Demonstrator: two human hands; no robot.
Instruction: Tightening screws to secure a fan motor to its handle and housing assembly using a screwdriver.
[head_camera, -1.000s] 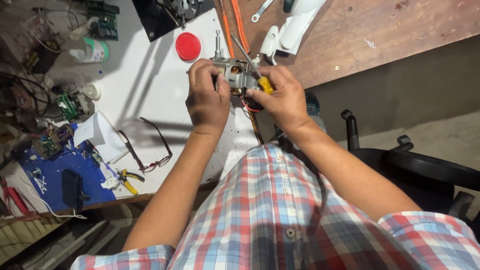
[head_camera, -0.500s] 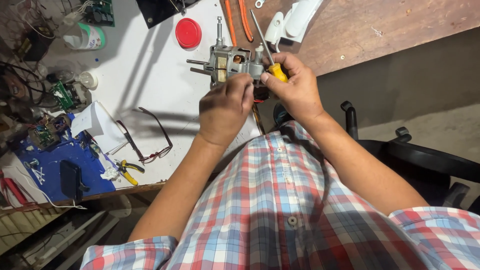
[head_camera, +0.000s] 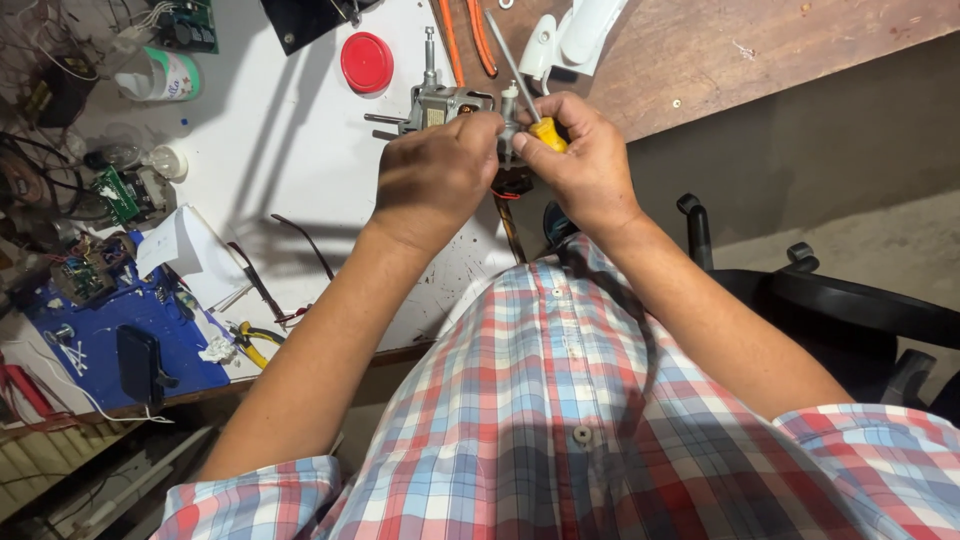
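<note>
A small electric motor (head_camera: 440, 108), grey metal with a boxy laminated frame and thin steel shafts sticking out toward the far side and to the left, is held just above the white, paint-flecked worktop (head_camera: 290, 150), near where that sheet ends and bare brown wood (head_camera: 760, 50) begins. The left hand (head_camera: 435, 180) is clenched around the motor's near side, fingers curled over its top. The right hand (head_camera: 580, 160) grasps a screwdriver (head_camera: 530, 100) by its yellow handle, the slim steel shank slanting up and away past the motor; its thumb presses against the motor frame. Just beyond lie a round red lid (head_camera: 367, 62), two orange cables and white moulded plastic housings (head_camera: 575, 35). To the left the surface crowds up: folded dark-rimmed glasses (head_camera: 285, 270), white paper, yellow-handled pliers (head_camera: 250, 340), a blue mat (head_camera: 140, 330) carrying a black phone, green circuit boards (head_camera: 120, 195) and tangled wires. The bench's front edge runs close to the plaid shirt; a black swivel chair (head_camera: 850, 300) stands at right over grey floor, the roomiest side.
</note>
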